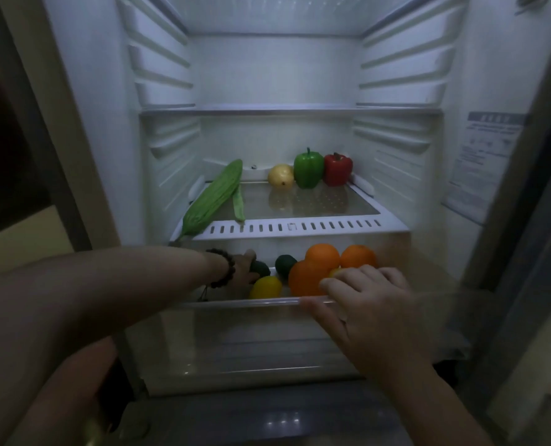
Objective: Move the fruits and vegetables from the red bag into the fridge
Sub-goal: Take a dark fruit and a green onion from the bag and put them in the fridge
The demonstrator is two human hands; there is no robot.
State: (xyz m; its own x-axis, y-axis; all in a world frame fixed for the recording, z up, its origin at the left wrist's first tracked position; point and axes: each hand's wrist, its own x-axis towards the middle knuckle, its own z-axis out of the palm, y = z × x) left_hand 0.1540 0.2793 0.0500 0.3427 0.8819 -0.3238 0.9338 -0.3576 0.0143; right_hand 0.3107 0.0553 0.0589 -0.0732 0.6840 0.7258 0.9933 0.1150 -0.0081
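Note:
The fridge stands open. On its lower shelf (300, 226) lie a long green gourd (213, 197), a green bean pod (238, 204), a yellow fruit (280, 176), a green pepper (308, 170) and a red pepper (338, 169). In the clear drawer (235, 304) below sit three oranges (309, 275), a lemon (265, 287) and a dark avocado (284, 264). My left hand (247, 268), with a bead bracelet on the wrist, reaches into the drawer and holds another dark avocado (260, 268). My right hand (361, 300) grips the drawer's front rim, with a small yellow fruit (334, 272) showing at its fingertips. The red bag is out of view.
An upper glass shelf (290, 111) spans the fridge. The door (493, 156) hangs open at the right with a label on it. A dark frame borders the left side. My knee (74, 397) shows at the lower left.

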